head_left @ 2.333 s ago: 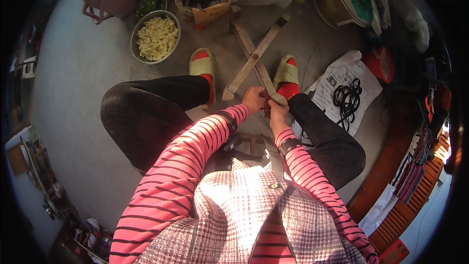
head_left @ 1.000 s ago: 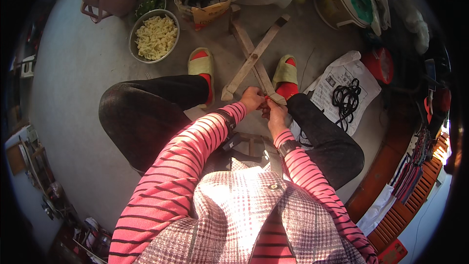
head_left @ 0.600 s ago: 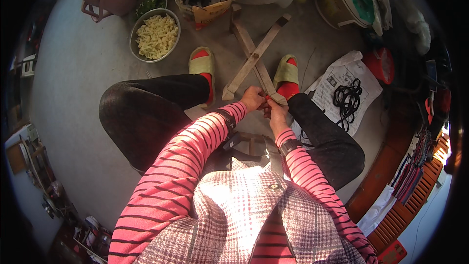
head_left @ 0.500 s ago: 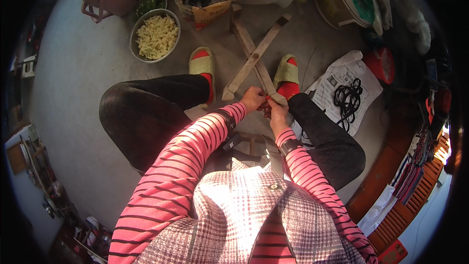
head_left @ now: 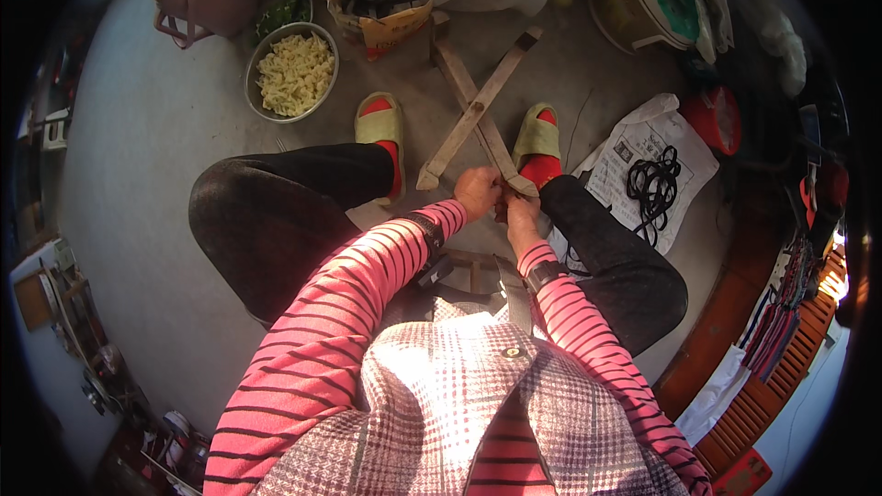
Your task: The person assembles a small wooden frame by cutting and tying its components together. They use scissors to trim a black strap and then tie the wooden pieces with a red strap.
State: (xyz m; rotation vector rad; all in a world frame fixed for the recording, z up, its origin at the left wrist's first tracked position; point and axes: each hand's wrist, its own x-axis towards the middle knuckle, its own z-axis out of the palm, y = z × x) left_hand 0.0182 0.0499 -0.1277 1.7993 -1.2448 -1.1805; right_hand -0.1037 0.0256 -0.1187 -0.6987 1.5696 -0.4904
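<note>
My left hand [head_left: 478, 191] and my right hand [head_left: 524, 218] are close together in front of me, fingers curled inward and pinched. Whatever lies between the fingertips is too small and dark to make out. Just beyond them, an X-shaped wooden frame [head_left: 474, 111] of two crossed bars stands on the floor between my feet. The near end of its right bar comes right up to my right hand; I cannot tell whether they touch. To the right, a tangle of black cord [head_left: 653, 186] rests on a white printed sack [head_left: 695, 158].
Far left stands a metal bowl of pale yellow chopped pieces [head_left: 296, 72], with a bowl of greens [head_left: 283, 15] behind. An open carton of dark strips [head_left: 381, 29] is next to them. A bucket [head_left: 634, 14] and a red container [head_left: 715, 119] stand at the right.
My two hands have shifted only slightly, and their fingers have changed position a little close to the bar's end. The wooden frame and the cord stay in place.
</note>
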